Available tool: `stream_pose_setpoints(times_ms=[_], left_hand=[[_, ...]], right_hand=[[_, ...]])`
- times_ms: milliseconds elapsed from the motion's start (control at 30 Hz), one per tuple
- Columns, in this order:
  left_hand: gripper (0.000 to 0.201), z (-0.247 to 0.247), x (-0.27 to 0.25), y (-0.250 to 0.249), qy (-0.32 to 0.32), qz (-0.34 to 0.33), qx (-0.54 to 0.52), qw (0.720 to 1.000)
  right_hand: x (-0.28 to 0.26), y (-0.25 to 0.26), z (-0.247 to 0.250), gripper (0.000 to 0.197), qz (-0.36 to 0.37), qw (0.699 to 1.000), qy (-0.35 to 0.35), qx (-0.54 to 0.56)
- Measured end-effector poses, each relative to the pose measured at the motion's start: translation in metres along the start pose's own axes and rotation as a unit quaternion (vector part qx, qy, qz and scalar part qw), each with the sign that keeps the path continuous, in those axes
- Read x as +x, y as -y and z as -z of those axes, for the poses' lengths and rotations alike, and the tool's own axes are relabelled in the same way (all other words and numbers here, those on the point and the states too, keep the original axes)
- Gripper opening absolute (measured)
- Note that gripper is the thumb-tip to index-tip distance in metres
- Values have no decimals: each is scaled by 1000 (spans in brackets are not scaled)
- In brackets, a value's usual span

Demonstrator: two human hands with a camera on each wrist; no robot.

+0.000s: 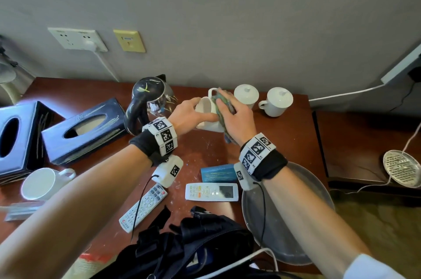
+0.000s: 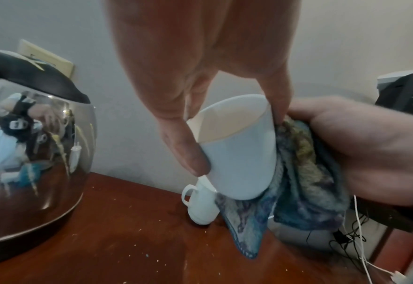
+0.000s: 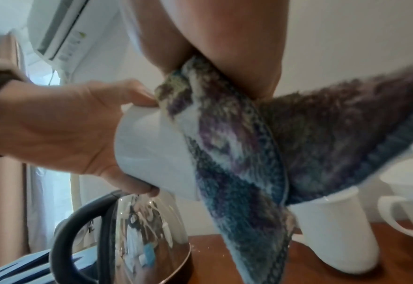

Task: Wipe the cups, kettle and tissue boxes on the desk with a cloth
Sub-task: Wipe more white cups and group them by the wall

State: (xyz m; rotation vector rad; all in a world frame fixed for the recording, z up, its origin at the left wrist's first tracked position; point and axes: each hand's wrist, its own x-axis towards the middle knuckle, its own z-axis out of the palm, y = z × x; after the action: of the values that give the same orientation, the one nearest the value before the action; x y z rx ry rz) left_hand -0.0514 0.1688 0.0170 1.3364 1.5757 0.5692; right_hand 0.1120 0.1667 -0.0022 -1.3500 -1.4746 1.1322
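Note:
My left hand (image 1: 193, 114) grips a white cup (image 1: 206, 108) by its rim, tilted on its side above the desk, mouth toward the left. My right hand (image 1: 237, 117) holds a blue-green patterned cloth (image 1: 222, 105) pressed against the cup's outer wall. In the left wrist view thumb and fingers pinch the cup (image 2: 239, 153) while the cloth (image 2: 298, 182) hangs at its right. The right wrist view shows the cloth (image 3: 225, 153) draped over the cup (image 3: 152, 153). A steel kettle (image 1: 150, 98) stands left of the hands. Two dark tissue boxes (image 1: 84, 128) lie further left.
Two lidded white cups (image 1: 276, 101) stand at the back right, an open cup (image 1: 43, 183) at the left front. Two remotes (image 1: 211, 191), a blue card (image 1: 217, 172), a grey round tray (image 1: 296, 221) and a black bag (image 1: 193, 244) fill the near desk (image 1: 303, 137).

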Motion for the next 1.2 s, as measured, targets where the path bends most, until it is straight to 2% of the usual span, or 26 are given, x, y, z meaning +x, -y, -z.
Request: stream_pose_setpoints(times_ms=[67,133,233,300,367,433,600,667,733,833,900,1000,1100,1200], left_hand=[[87,-1,-1,-1,-40,-12,4,999],[79,-1,-4,-2,-75,-33,21,996],[80,-3,-9,-1,-99,-61,50,992],[81,-5,-11,0,-89,-67,78,991],[76,-5,-12,3,-73,-72,106,989],[74,-2,-10,2,-66,-69,121,988],[75,6,-4,-2,-88,-39,137,986],[75,6,-5,0,-95,-35,120,988],[79,6,-5,3,-102,-44,116,987],[72,4,-10,6,-96,-66,146,982],[66,3,-12,3,-81,-77,161,981],[68,4,-5,-2,-83,-68,176,979],[70,5,-3,-4,-99,-66,158,980],[73,4,-5,4,-101,-75,152,980]], right_hand=[[1,5,0,37,37,999,12,-28],[2,9,4,36,29,999,3,-29],[9,2,9,36,-72,995,-60,27],[18,-2,7,29,-135,985,-100,34],[26,-2,4,25,-170,981,-91,22],[26,7,2,27,-160,984,-74,-26],[8,13,-20,39,-35,995,-35,-82],[2,13,-24,39,-7,995,-26,-96],[4,9,-18,35,-13,994,-47,-100],[12,1,-1,28,-122,988,-65,-72],[12,1,6,27,-151,984,-70,-54],[0,13,-4,28,-74,994,-74,-33],[-9,13,-16,33,-7,996,-68,-60],[2,0,-7,32,-67,991,-80,-78]])
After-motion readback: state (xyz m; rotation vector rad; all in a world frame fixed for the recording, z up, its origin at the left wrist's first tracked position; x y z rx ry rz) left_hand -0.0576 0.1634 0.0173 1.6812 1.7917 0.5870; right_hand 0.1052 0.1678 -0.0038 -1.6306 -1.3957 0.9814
